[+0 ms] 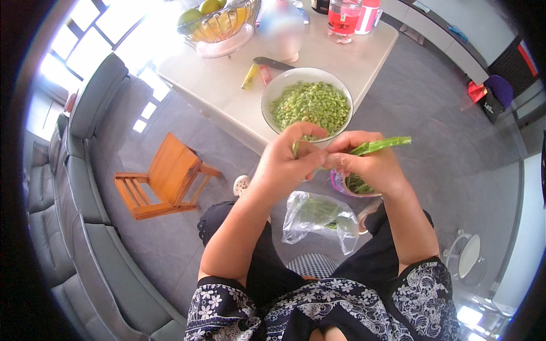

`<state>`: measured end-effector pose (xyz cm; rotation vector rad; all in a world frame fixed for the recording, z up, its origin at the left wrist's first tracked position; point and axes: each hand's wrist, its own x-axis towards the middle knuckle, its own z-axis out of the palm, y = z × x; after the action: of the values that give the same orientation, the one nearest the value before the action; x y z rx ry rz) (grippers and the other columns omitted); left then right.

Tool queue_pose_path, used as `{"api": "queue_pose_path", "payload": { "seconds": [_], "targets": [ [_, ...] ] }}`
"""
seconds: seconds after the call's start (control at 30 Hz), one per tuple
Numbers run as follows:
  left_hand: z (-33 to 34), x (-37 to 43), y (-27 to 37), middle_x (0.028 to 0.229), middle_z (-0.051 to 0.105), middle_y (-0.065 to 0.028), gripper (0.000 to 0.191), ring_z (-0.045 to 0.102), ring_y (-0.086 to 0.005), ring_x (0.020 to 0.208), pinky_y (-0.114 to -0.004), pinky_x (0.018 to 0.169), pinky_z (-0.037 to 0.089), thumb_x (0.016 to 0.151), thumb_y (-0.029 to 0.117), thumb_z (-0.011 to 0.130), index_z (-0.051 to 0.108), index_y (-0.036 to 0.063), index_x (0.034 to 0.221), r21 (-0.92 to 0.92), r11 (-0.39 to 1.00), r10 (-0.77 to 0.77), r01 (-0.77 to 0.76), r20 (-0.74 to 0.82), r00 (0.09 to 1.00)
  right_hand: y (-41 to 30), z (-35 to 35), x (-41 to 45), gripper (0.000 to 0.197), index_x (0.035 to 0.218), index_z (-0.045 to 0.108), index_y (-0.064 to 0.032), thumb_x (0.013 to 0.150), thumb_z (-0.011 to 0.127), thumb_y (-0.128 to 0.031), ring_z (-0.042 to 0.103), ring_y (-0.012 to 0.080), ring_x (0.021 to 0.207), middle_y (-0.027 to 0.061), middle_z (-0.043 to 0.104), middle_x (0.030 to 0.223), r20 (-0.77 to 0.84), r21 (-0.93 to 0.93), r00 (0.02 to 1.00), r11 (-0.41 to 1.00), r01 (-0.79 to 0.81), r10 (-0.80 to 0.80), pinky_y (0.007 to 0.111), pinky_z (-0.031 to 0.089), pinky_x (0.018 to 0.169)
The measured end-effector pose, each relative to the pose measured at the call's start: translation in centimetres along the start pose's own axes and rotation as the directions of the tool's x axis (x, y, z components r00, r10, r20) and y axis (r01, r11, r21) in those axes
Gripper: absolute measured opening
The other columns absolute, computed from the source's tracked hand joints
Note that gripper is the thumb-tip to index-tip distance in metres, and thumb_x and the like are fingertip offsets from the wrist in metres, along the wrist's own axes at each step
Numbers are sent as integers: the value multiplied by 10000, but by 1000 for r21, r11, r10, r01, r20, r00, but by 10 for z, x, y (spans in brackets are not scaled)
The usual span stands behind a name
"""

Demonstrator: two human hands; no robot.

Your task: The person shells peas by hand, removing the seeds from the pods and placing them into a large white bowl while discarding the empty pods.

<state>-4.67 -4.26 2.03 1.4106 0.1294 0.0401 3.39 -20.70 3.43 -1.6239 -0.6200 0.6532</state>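
My left hand (294, 155) and my right hand (362, 157) meet just in front of a white enamel bowl (273, 91). Shelled green beans (313, 106) fill much of that bowl, which stands at the table's near corner. A long green bean pod (381, 145) lies in my right hand and sticks out to the right. My left thumb and fingers pinch a small green piece (295, 149), partly hidden. Below my hands, a pink-purple container (339, 183) holds green pods or scraps. Beside it on the floor is a clear plastic bag (294, 221) of green pods.
The pale table (222, 81) also bears a wire fruit basket (213, 25), a dark-handled knife (273, 63), a yellow lighter (250, 76), a red item (265, 75) and a red-labelled jar (342, 19). At left are a wooden chair (170, 170) and a grey sofa (106, 247).
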Motion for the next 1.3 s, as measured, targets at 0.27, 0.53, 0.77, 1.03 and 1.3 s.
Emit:
{"api": "queue_pose_path", "payload": {
  "seconds": [0.27, 0.53, 0.77, 1.03, 1.3],
  "targets": [
    [18, -16, -37, 734, 601, -33, 216, 443, -51, 547, -179, 488, 354, 872, 142, 558, 540, 26, 1053, -57, 977, -201, 204, 56, 978, 32, -43, -40, 114, 854, 601, 14, 772, 631, -60, 567, 131, 586, 92, 608, 730, -136, 359, 964, 918, -166, 228, 247, 473, 515],
    [27, -13, -59, 766, 588, -19, 209, 406, -28, 557, -158, 483, 319, 897, 184, 534, 560, 21, 1025, -69, 937, -329, 342, 144, 933, 81, -78, -43, 94, 850, 556, -14, 778, 577, -72, 578, 158, 595, 101, 598, 778, -109, 521, 937, 822, -231, 333, 283, 490, 524],
    [18, 4, -64, 770, 590, -5, 218, 397, -31, 558, -170, 484, 317, 908, 225, 521, 589, 31, 981, -24, 948, -306, 316, 191, 933, 275, -168, -51, 153, 899, 518, 5, 792, 581, -84, 581, 213, 615, 115, 561, 776, -257, 539, 658, 670, -511, 708, 309, 513, 544],
    [1, 4, -50, 737, 589, -11, 228, 402, -34, 560, -179, 484, 317, 916, 243, 498, 599, 40, 944, 19, 963, -268, 268, 117, 956, 316, -153, -39, 322, 969, 497, 24, 794, 629, -212, 586, 277, 610, 181, 547, 893, -267, 819, 283, 372, -438, 921, 360, 525, 570],
    [5, 3, -46, 755, 566, -38, 392, 424, -68, 544, -198, 453, 321, 969, 340, 342, 563, 17, 989, -404, 876, -223, 262, 143, 964, 191, -109, -18, 244, 918, 588, 5, 816, 610, -215, 589, 153, 642, 87, 602, 772, -224, 222, 792, 821, -526, 568, 288, 479, 513]
  ]
}}
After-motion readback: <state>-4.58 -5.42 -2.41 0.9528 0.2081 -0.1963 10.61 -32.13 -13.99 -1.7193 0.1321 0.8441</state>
